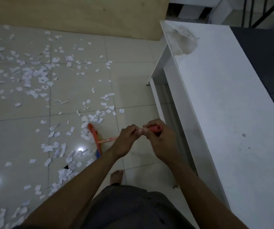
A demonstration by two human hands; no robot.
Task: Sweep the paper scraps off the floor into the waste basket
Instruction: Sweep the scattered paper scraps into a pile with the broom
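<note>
Paper scraps (pixel 33 75) litter the tiled floor (pixel 129 66) from 7 o'clock round to 11 o'clock, far too many to count, dozens at least, thickest at 10 o'clock. One broom (pixel 95 139) is down among them, its head touching a clump just left of centre. The left hand (pixel 126 141) is wrapped round the shaft, and the right hand (pixel 159 139) is clenched round the red handle end. The sweeping looks barely begun, with the scraps mostly ungathered. No waste basket is in view, so the next stroke should herd the scraps into one pile first. One bare foot (pixel 116 176) is at 6 o'clock, and one white table (pixel 224 113) stands at 3 o'clock.
</note>
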